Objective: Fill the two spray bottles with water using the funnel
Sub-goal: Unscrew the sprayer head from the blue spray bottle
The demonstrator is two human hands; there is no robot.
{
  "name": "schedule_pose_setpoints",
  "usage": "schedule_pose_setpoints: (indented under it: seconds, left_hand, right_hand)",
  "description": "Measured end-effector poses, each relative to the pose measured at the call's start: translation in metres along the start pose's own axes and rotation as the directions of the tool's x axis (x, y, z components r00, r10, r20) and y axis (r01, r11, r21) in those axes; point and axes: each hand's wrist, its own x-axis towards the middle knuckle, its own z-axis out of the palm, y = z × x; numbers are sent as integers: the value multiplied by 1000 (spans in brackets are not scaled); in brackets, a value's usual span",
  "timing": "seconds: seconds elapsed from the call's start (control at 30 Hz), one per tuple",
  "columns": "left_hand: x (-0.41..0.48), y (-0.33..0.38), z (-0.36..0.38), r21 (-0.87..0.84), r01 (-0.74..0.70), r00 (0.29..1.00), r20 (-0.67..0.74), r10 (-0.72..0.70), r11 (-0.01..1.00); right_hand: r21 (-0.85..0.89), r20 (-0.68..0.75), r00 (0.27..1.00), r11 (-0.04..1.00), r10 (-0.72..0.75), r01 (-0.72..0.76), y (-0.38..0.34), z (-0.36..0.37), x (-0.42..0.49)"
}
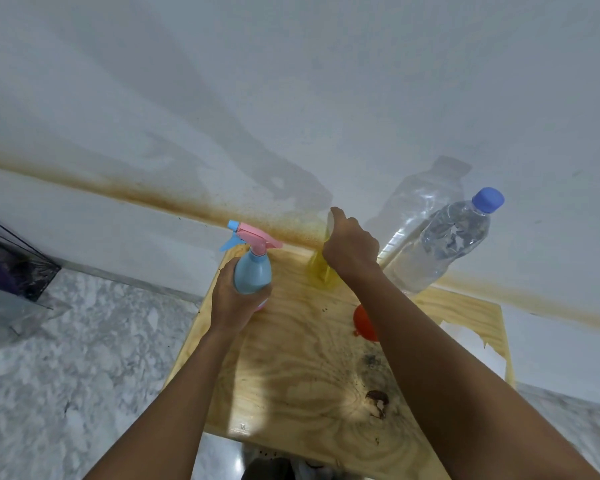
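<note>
Up front in the head view, the left grip (232, 299) was curled round the belly of the blue spray bottle (253, 273), which stood upright near the table's left edge with its pink trigger head (253, 237) screwed on. Its wall was opaque, so nothing inside showed. Beside it, toward the back edge, the right grip (350, 247) was clenched over the top of the yellow bottle (321, 273); the fingers hid the head, and I could not tell whether its translucent body held liquid. Further right stood the clear water bottle (440, 244), its blue cap (488, 199) on and water inside, the level hard to read. The red funnel (362, 322) lay on the table between the bottles and the near edge, partly hidden by the right forearm.

The table (291, 375) was pale plywood with dark knots and specks. Behind it rose a white wall (291, 98) crossed by a brown stained band, and grey marbled floor (84, 341) spread to the left.
</note>
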Motion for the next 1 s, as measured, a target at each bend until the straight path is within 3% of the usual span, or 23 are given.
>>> schedule_pose_setpoints:
  seconds: [0.43, 0.53, 0.63, 0.7, 0.77, 0.83, 0.9, 1.0]
  left_hand:
    - [-4, 2, -1, 10, -18, 1000, -15, 18, 1000]
    - [-5, 9, -3, -37, -23, 1000, -14, 22, 999]
    - [-6, 18, -8, -102, -23, 1000, -17, 22, 995]
    - [-8, 25, -13, -115, -12, 999, -32, 9, 993]
    - [-9, 30, -15, -113, -15, 999, -41, 10, 994]
    - [-13, 40, -19, -95, -30, 998, -56, 25, 995]
    - [-19, 50, -23, -77, -45, 997, -60, 41, 996]
    - [-28, 60, -25, -62, -68, 997, -40, 65, 996]
  right_hand:
    - [61, -55, 998, 998, -2, 5, 19, -9, -3]
    - [67, -222, 974, 996, -40, 56, 17, -16, -9]
    - [137, -491, 859, 961, -146, 242, 6, -20, -31]
    - [226, -583, 794, 904, -172, 362, -5, -17, -52]
    - [423, -486, 864, 829, -133, 365, -18, -8, -71]
    - [633, -230, 969, 742, -93, 222, -32, -1, -86]
    - [747, -51, 995, 658, -90, 98, -44, 4, -93]
    - [843, -34, 998, 535, -56, 59, -58, 7, -96]
